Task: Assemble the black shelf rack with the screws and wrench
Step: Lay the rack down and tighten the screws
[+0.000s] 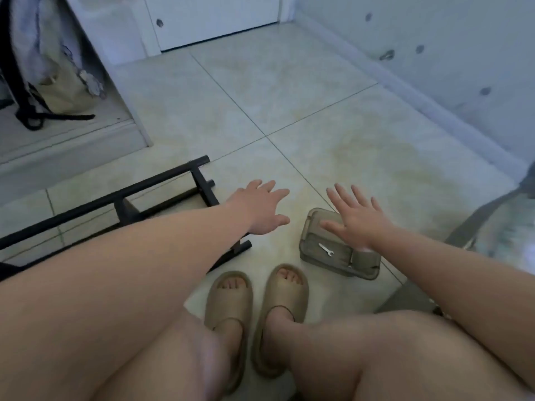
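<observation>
Your left hand [260, 211] and your right hand [357, 222] both reach out in front of you with the fingers spread, and neither holds anything. Your right hand hangs over the far part of the grey see-through box [304, 241]; whether it touches the box cannot be told. Your left hand is just left of the box, over the floor [289, 96], with its thumb pointing towards the box.

The box stands on the floor. In it lies the small silver wrench [326, 249], near your right wrist. A smaller bit of metal lies just right of the wrench, by the near wall of the box, too small to name.

The black rack [162, 178] lies on its side on the floor to the left of the box, its bars running away under your left arm. One black end sticks out between your left hand and the box.

Your feet in tan slippers [228, 296] sit side by side just in front of the box, to its left. Far beyond the box stands a white door [214, 18], and far to its left a pale bag [60, 88] with dark straps.
</observation>
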Demonstrator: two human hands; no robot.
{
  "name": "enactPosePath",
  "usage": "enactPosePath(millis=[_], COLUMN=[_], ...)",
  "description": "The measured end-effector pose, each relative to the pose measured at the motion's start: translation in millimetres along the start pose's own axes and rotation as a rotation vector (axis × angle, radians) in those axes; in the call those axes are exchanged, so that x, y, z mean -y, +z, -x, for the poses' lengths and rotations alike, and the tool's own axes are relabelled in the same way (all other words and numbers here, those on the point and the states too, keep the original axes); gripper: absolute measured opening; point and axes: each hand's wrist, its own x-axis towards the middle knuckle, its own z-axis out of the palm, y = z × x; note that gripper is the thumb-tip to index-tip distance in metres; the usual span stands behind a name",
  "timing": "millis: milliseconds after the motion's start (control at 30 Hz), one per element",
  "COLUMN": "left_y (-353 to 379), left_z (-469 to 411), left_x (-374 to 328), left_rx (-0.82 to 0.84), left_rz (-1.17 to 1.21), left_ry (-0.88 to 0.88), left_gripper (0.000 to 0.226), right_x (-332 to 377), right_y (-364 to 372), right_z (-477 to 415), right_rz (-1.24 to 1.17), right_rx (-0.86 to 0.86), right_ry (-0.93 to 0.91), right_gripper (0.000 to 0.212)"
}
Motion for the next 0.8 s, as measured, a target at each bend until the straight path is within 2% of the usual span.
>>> enactPosePath(millis=[200, 433, 567, 700, 800], left_y=[35, 100, 137, 155, 160], left_z=[-69, -144, -162, -169, -170], left_x=[-30, -39, -43, -45, -46], left_rx=[0.195, 0.327, 0.286, 0.194, 0.136], left_rz=[0.095, 0.400, 0.562, 0.662, 0.714], left_ry=[0.074, -0.013, -0.038, -0.057, -0.079], left_gripper=[0.073, 0.073, 0.059, 0.027, 0.015], right_x=[-64, -115, -120, -118, -117], right_y=[62, 140, 167, 184, 197], right_z=[-32, -79, -103, -119, -124], right_rz=[-0.010, -0.041, 0.150, 0.381, 0.494], right_rx=[0.146, 0.281, 0.284, 0.328, 0.319], right_ry=[0.121, 0.142, 0.153, 0.130, 0.090], right_gripper=[0.077, 0.065, 0.045, 0.029, 0.031])
